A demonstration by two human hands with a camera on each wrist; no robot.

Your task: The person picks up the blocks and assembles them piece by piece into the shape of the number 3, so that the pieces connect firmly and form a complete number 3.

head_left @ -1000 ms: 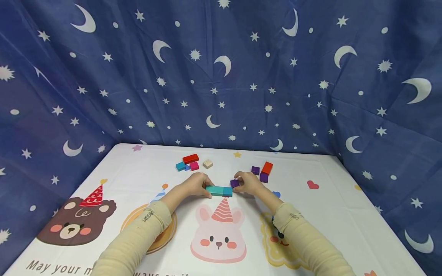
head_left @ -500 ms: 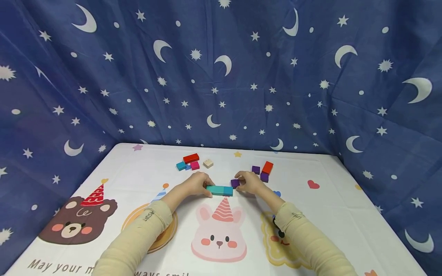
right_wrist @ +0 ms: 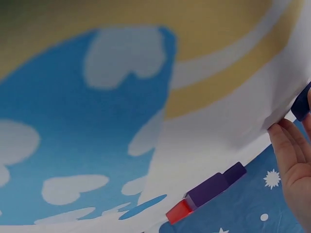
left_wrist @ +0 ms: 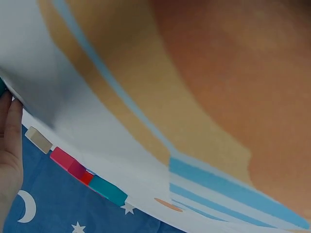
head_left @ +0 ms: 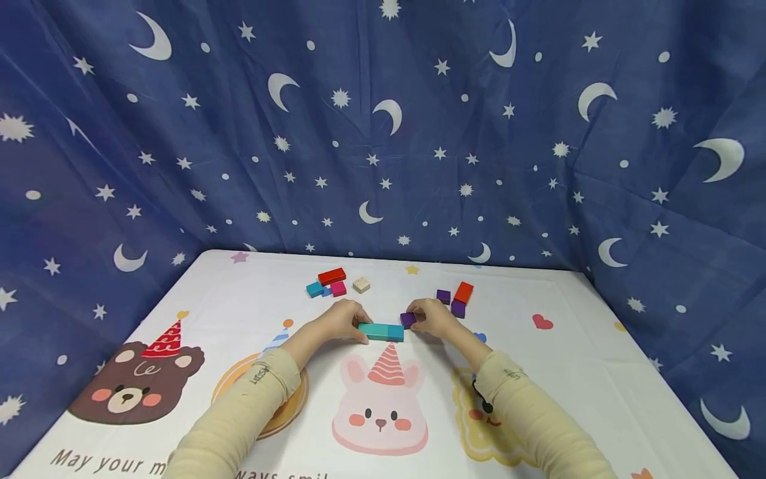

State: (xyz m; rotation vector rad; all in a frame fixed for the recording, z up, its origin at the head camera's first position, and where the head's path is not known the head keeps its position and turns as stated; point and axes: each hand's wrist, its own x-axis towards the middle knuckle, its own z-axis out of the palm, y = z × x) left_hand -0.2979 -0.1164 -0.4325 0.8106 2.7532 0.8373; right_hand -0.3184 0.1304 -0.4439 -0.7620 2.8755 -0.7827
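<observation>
In the head view, a long turquoise block (head_left: 374, 331) lies end to end with a shorter blue-teal block (head_left: 395, 333). My left hand (head_left: 344, 320) holds the turquoise one by its left end, thumb at the near side and fingers at the far side. Just behind the row's right end is a dark purple block (head_left: 407, 320), pinched between the thumb and fingers of my right hand (head_left: 431, 317). In the right wrist view that purple block (right_wrist: 302, 103) shows at the right edge, partly hidden by the fingers. Only a sliver of teal shows beside the left hand (left_wrist: 10, 145) in the left wrist view.
Behind the left hand sit a red block (head_left: 332, 277), a blue block (head_left: 314, 289), a pink block (head_left: 338, 289) and a beige block (head_left: 362, 285). Behind the right hand are two purple blocks (head_left: 443, 297) and an orange-red block (head_left: 463, 293). A printed white cloth (head_left: 251, 299) covers the table.
My right thumb has drawn back from beside the blue-teal block's end to the purple block. My left hand and the turquoise row have stayed in place.
</observation>
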